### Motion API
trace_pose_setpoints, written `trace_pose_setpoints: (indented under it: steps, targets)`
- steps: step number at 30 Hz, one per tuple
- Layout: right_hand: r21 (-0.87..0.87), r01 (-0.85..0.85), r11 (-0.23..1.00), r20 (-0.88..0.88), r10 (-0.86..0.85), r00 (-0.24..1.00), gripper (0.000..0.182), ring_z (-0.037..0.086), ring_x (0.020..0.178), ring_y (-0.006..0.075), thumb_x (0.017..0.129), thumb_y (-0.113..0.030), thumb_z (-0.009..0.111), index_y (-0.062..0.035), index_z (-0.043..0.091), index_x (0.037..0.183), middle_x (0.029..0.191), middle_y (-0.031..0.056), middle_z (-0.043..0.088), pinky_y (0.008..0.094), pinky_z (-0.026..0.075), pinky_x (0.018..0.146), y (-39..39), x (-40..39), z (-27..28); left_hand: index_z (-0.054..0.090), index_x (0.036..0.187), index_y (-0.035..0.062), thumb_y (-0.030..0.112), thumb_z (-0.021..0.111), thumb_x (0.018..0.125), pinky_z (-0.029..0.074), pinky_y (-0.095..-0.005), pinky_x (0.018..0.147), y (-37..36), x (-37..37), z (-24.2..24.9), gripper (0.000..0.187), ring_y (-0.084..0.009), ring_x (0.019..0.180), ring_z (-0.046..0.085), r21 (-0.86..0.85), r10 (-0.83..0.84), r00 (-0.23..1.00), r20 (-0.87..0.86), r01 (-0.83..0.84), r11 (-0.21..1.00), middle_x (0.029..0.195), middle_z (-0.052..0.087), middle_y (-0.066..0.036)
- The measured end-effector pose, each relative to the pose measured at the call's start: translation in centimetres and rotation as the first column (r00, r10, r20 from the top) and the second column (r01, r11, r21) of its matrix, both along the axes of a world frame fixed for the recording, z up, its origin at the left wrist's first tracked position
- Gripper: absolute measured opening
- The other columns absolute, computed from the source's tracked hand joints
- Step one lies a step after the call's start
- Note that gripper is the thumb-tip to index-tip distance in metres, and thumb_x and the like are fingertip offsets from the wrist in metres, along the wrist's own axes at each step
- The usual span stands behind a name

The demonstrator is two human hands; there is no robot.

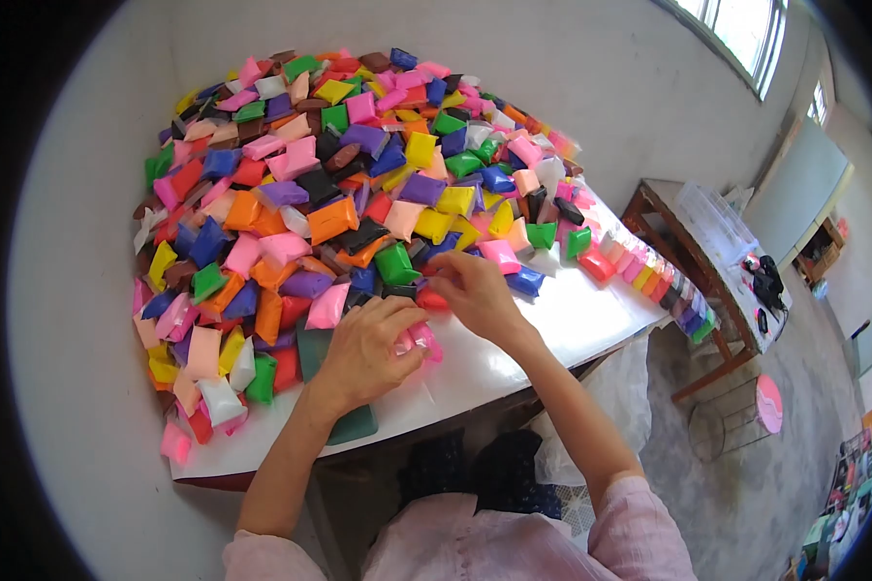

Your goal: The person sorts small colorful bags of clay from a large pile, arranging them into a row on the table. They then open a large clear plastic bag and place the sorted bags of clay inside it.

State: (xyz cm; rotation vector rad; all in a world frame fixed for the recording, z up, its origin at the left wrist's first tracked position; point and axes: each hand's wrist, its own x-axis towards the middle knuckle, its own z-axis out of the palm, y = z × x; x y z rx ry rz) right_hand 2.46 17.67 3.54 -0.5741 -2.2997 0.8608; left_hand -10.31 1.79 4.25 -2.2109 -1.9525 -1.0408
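Pink shirt [475, 544], packet [425, 342] in left hand [368, 353]

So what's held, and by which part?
The left hand holds a pink packet by its left side; whether the right hand, at the pile, grips anything can't be told.

Likely a small workshop: colourful packets [334, 221] heaped on a worktable [513, 358], bare concrete floor [639, 474].

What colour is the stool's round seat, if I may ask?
The round seat is mostly pink, shown best in the head view.
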Motion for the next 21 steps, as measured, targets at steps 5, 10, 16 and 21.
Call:
trace_pose_setpoints:
  steps: [5,10,16,21]
  targets:
    - [0.178,0.097,0.979,0.198,-0.133,0.971,0.037,0.068,0.077,0.0298,0.075,-0.025,0.077,0.0004,0.064,0.099,0.085,0.0202,0.067,0.0374,0.051,0.066,0.1,-4.2,-0.4,0.066,0.106,0.0024,0.020,0.072,0.074,0.047,-0.0401,0.089,0.2,-0.1,0.1,0.037,-0.0315,0.101,0.059,0.011,0.014,0.999,-0.045,-0.013,1.000,0.111,0.064,-0.013]
    - [-0.187,0.109,0.976,0.083,-0.094,0.992,0.038,0.067,0.074,0.0201,0.072,-0.017,0.079,0.0000,0.062,0.102,0.078,0.0126,0.066,0.0335,0.050,0.061,0.8,-4.6,-0.3,0.066,0.105,0.0017,0.018,0.071,0.073,0.047,-0.0407,0.086,0.2,0.0,0.2,0.036,-0.0311,0.099,0.058,0.047,-0.004,0.998,-0.066,0.008,0.999,0.112,0.064,-0.013]
    - [-0.319,0.137,0.938,-0.270,-0.228,0.936,0.035,0.065,0.072,0.0188,0.073,-0.016,0.076,0.0014,0.064,0.101,0.080,0.0114,0.068,0.0311,0.051,0.063,1.6,-2.1,0.6,0.068,0.105,0.0029,0.017,0.071,0.074,0.047,-0.0405,0.088,0.2,0.1,0.2,0.035,-0.0312,0.101,0.058,0.031,-0.012,0.996,-0.092,0.015,0.999,0.113,0.064,-0.013]
    - [-0.327,0.236,0.915,-0.328,-0.344,0.880,0.028,0.062,0.070,0.0134,0.077,-0.016,0.074,0.0024,0.067,0.097,0.079,0.0082,0.068,0.0275,0.049,0.062,3.6,3.1,-0.4,0.069,0.107,0.0058,0.019,0.071,0.074,0.045,-0.0415,0.092,0.0,0.2,0.3,0.035,-0.0306,0.104,0.057,0.026,-0.010,0.996,-0.090,0.012,1.000,0.116,0.064,-0.012]
